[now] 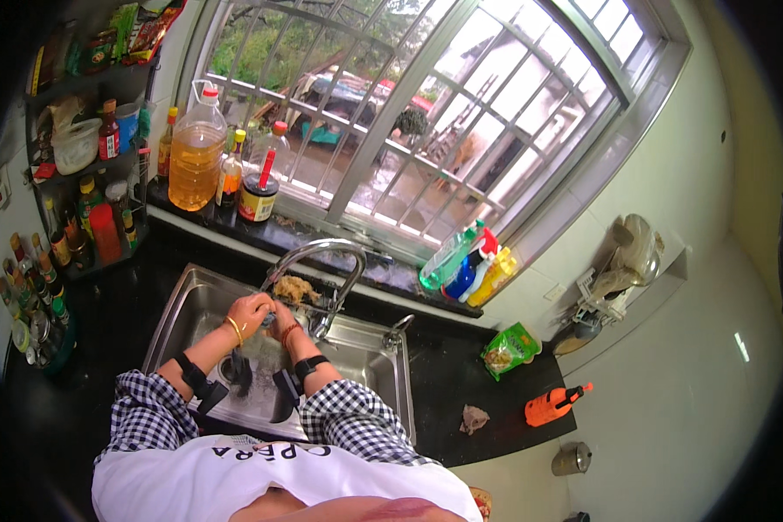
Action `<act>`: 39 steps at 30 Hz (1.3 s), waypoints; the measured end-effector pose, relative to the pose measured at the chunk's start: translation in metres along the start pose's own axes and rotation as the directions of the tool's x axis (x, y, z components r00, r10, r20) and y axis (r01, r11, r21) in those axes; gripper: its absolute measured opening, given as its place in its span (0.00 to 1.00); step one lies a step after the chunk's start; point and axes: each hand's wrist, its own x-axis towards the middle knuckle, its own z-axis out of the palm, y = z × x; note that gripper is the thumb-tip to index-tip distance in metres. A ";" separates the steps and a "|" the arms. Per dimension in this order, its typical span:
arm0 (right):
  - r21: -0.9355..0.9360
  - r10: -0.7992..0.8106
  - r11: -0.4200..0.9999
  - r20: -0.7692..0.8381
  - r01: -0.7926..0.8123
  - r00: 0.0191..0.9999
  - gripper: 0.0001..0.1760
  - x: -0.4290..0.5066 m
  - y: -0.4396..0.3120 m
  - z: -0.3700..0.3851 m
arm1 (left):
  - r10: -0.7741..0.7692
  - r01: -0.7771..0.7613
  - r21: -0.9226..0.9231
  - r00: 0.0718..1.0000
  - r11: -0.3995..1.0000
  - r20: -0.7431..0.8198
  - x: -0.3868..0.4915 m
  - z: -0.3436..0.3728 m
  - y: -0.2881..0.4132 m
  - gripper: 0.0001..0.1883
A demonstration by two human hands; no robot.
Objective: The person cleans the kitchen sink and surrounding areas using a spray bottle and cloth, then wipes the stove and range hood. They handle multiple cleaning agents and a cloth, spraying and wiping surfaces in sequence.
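Observation:
My left hand point(251, 314), with a gold bangle at the wrist, and my right hand point(282, 324), with a red bead bracelet, meet over the left basin of a steel double sink point(163, 326). Between them is a small grey-blue thing point(269, 319), mostly hidden by the fingers; its kind is unclear. The curved chrome faucet point(360, 261) arches just beyond my hands. A tan, fibrous scrubber point(295, 289) lies behind the sink's rear edge, near the faucet. A drain point(227, 369) shows in the basin below my forearms.
Sauce bottles and a large oil jug point(197, 156) line the windowsill at left; spray bottles point(466, 274) stand at its right. A green packet point(510, 350), a crumpled cloth point(474, 419) and an orange sprayer point(551, 406) are on the right counter. Bottles point(39, 293) crowd the left corner.

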 end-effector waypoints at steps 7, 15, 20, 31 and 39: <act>-0.490 -0.528 0.687 0.172 0.537 0.832 0.19 0.034 0.005 0.017 | -0.274 0.321 -0.121 0.913 0.939 0.301 -0.054 -0.006 -0.045 0.06; -0.210 -0.398 0.884 0.134 0.418 0.908 0.21 0.038 0.038 0.028 | -0.803 0.655 -0.756 0.454 0.006 0.387 -0.027 0.017 -0.130 0.19; -0.064 -0.257 0.953 0.351 0.297 0.900 0.15 -0.013 0.009 0.026 | -0.758 0.712 -0.693 0.392 -0.110 0.522 0.004 0.019 -0.143 0.16; -0.784 -0.598 0.502 -0.011 0.364 0.802 0.19 0.004 0.026 0.026 | -0.790 0.515 -0.792 0.609 0.326 0.071 -0.028 0.070 -0.186 0.18; -0.564 -0.332 0.684 0.324 0.462 0.886 0.16 0.064 0.036 -0.044 | -0.306 0.278 0.185 0.941 0.943 0.142 -0.005 0.040 -0.067 0.17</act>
